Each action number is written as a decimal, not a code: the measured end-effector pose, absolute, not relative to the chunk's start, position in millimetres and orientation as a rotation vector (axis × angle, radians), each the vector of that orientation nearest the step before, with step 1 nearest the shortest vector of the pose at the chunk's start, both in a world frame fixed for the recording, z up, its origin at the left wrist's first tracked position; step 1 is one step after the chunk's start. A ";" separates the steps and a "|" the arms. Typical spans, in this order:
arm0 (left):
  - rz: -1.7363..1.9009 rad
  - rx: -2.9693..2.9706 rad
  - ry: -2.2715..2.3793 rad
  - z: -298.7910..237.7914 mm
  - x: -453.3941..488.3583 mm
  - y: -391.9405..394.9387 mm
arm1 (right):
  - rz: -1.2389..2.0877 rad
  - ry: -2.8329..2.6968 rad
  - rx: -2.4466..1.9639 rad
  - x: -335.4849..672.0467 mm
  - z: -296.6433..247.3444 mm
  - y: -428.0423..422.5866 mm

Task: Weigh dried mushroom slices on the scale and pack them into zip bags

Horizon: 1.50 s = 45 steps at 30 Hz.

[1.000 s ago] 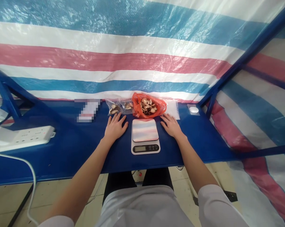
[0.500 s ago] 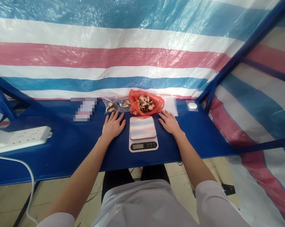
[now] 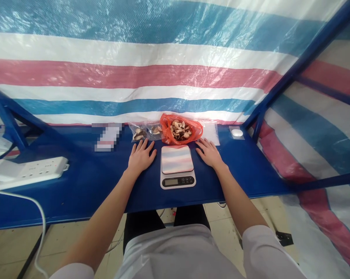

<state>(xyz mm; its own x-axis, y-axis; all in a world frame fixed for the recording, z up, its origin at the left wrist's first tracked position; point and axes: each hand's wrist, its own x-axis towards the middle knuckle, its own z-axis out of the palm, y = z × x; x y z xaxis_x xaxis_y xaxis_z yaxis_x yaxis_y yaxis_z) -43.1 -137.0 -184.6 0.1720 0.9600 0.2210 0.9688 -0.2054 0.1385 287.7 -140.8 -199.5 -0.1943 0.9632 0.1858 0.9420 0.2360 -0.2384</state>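
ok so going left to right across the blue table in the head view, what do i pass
white power strip → left hand → digital kitchen scale → right hand → small round white object

I had my left hand (image 3: 141, 157) and right hand (image 3: 210, 153) flat on the blue table (image 3: 76, 193), either side of a digital scale (image 3: 177, 167), with a red plastic bag (image 3: 166, 130) of dried mushroom pieces (image 3: 180, 130) just beyond.

Here's the scale (image 3: 177, 167) in the middle of the table (image 3: 76, 201), left hand (image 3: 140, 157) flat at nine o'clock, right hand (image 3: 210, 154) flat at three! At twelve, a plastic bag (image 3: 170, 130) holding mushroom slices (image 3: 180, 130), touching a smaller bag (image 3: 138, 132) at eleven, a flat bag (image 3: 211, 133) at one, and well out at nine, a power strip (image 3: 26, 173)!
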 end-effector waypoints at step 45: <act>-0.771 -2.614 -1.623 -175.4 -112.8 -48.5 | 0.027 -2.156 -1.708 302.3 -206.2 -129.4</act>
